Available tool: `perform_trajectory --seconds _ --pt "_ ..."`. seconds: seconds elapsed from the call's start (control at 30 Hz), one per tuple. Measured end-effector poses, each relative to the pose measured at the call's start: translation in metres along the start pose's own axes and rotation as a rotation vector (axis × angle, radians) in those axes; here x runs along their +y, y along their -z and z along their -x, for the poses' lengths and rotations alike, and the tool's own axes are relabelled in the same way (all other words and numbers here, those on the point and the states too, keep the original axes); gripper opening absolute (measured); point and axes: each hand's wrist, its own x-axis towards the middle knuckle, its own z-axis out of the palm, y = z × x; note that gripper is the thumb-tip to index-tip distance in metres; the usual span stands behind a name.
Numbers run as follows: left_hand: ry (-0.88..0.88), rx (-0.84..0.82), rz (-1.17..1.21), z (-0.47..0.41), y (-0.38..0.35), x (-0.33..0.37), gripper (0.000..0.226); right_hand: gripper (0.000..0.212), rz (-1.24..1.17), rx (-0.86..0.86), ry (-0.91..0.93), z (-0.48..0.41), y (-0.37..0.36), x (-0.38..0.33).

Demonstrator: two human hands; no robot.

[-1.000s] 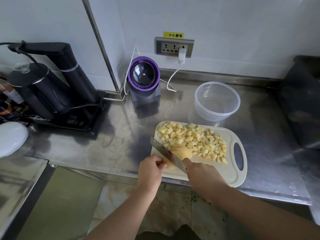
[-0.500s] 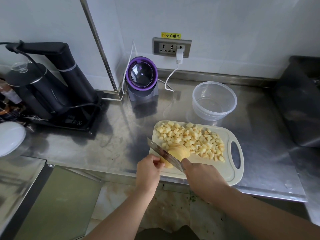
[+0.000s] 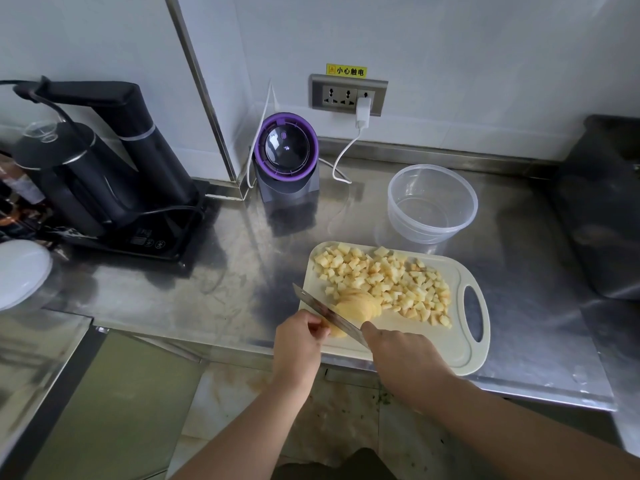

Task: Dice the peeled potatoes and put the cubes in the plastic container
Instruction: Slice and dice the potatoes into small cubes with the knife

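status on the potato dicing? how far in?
Done: a large pile of potato cubes sits on the cutting board. In hand: the right hand runs the knife through a partly sliced potato steadied by the left hand. Left: the plastic container holds no cubes.

My peeled potato (image 3: 358,304), partly sliced, lies beside a heap of pale yellow cubes (image 3: 391,280); the clear plastic container (image 3: 432,202) stands empty just beyond.
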Motion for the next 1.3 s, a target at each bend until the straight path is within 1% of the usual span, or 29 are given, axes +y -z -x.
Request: perform_trajectory --seconds 0.07,0.17,0.4,0.5,0.6,0.73,0.8,0.93,1.0,1.07,1.2,1.3 --pt "0.003 -0.006 0.008 0.001 0.001 0.001 0.004 0.043 0.000 0.000 0.007 -0.003 -0.003 -0.002" --pt "0.020 -0.019 0.032 0.003 0.001 0.003 0.016 0.042 -0.018 -0.028 0.011 -0.007 -0.007 -0.005" --pt "0.012 -0.026 0.003 0.001 0.002 0.003 0.015 0.040 -0.048 -0.043 -0.014 -0.006 -0.010 0.000" --pt "0.003 -0.027 -0.016 0.000 0.003 0.003 0.015 0.038 -0.086 -0.014 -0.028 -0.001 -0.007 0.003" --pt "0.008 -0.044 -0.038 -0.002 0.006 0.003 0.014 0.033 -0.060 0.037 -0.019 0.005 0.000 0.008" --pt "0.012 -0.014 -0.003 -0.007 0.021 0.010 0.012 0.028 -0.052 0.105 -0.003 0.008 0.010 0.016" --pt "-0.046 -0.041 -0.039 -0.009 0.029 0.018 0.016 0.025 -0.078 0.147 -0.020 0.007 0.013 0.021" --pt "-0.318 -0.149 -0.399 -0.019 0.035 0.027 0.024 0.025 -0.114 0.189 -0.040 0.008 0.019 0.029" --pt "-0.369 -0.226 -0.501 -0.023 0.034 0.032 0.023 0.026 -0.124 0.204 -0.048 0.009 0.021 0.031" --pt "-0.408 -0.268 -0.574 -0.026 0.034 0.036 0.017 0.025 -0.140 0.220 -0.058 0.011 0.021 0.032" --pt "-0.457 -0.297 -0.604 -0.031 0.034 0.037 0.015 0.024 -0.169 0.218 -0.069 0.012 0.018 0.035" --pt "-0.517 -0.249 -0.590 -0.027 0.035 0.029 0.021 0.025 -0.186 0.220 -0.072 0.014 0.013 0.035"
